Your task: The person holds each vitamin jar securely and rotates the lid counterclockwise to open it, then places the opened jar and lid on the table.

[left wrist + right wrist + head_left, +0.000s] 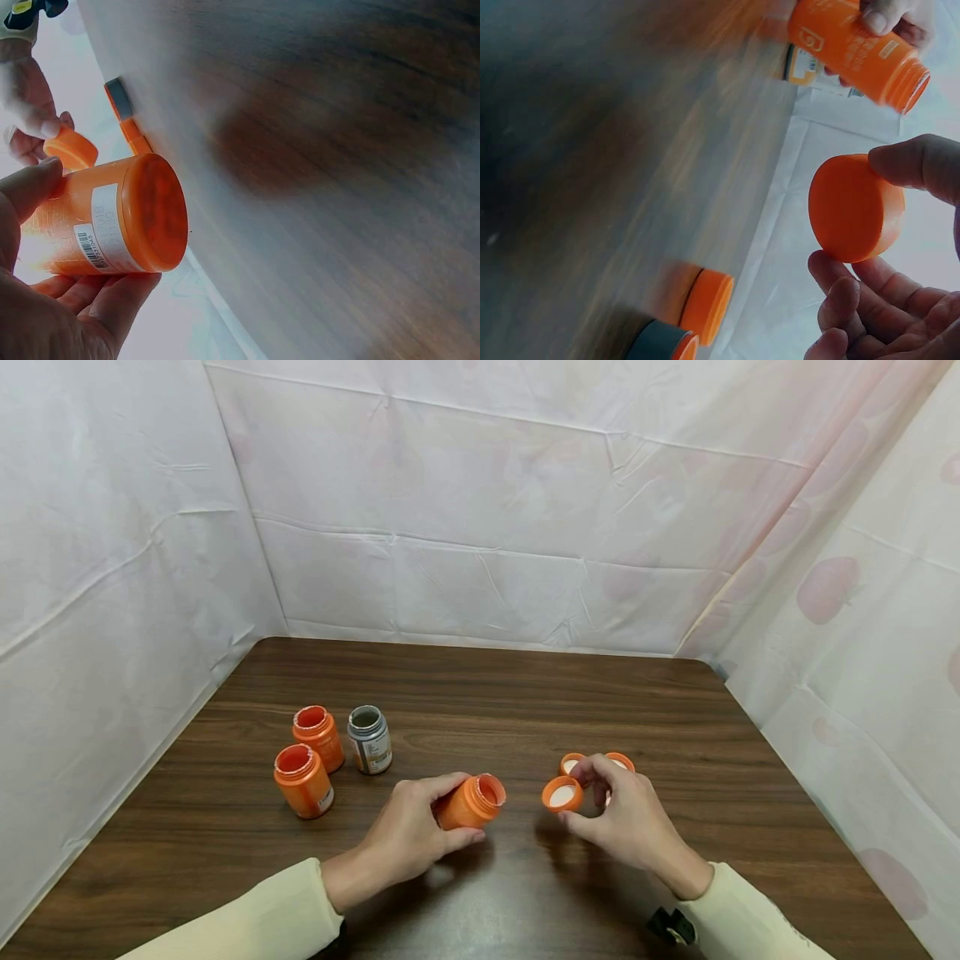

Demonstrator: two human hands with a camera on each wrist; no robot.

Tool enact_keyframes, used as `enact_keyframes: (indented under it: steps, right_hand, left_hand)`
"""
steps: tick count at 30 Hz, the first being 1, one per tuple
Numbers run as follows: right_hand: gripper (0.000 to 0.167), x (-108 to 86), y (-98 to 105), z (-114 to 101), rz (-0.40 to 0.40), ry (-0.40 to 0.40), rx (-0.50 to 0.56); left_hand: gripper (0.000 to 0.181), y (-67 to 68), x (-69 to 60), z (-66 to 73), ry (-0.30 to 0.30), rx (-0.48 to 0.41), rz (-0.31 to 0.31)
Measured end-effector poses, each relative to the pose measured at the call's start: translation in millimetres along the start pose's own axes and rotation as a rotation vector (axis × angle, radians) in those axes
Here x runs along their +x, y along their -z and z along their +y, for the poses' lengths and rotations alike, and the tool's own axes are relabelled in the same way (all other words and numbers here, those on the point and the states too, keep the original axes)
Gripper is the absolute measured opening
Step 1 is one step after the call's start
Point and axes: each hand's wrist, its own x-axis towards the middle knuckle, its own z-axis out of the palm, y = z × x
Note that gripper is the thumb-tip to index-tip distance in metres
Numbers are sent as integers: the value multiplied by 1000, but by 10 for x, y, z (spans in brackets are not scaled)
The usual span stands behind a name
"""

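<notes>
My left hand [408, 831] grips an orange plastic bottle [461, 806] around its body. The bottle is tilted, its uncapped threaded mouth facing right; a barcode label [97, 232] shows on its side in the left wrist view. Between thumb and fingers my right hand [633, 818] pinches an orange screw cap [562, 794], white liner up, just above the table. A gap separates cap and bottle. Behind the right hand lie more orange caps [572, 762], partly hidden. The right wrist view shows a dark grey cap [654, 341] near an orange cap [707, 300].
At the left stand two uncapped orange bottles [303, 783] close together and a grey uncapped bottle [371, 742] with a label. The dark wood-grain table [480, 693] is bordered by white sheeting [450, 585] at the back and both sides.
</notes>
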Motion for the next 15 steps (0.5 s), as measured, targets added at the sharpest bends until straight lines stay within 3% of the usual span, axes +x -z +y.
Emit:
enact_keyframes:
  steps: [8, 15]
  right_hand:
    - [43, -8, -10, 124, -44, -66, -59]
    - [41, 12, -7, 187, -49, -109, -112]
  left_hand:
    - [55, 50, -32, -42, 16, -27, 40]
    - [54, 94, -44, -59, 49, -37, 117]
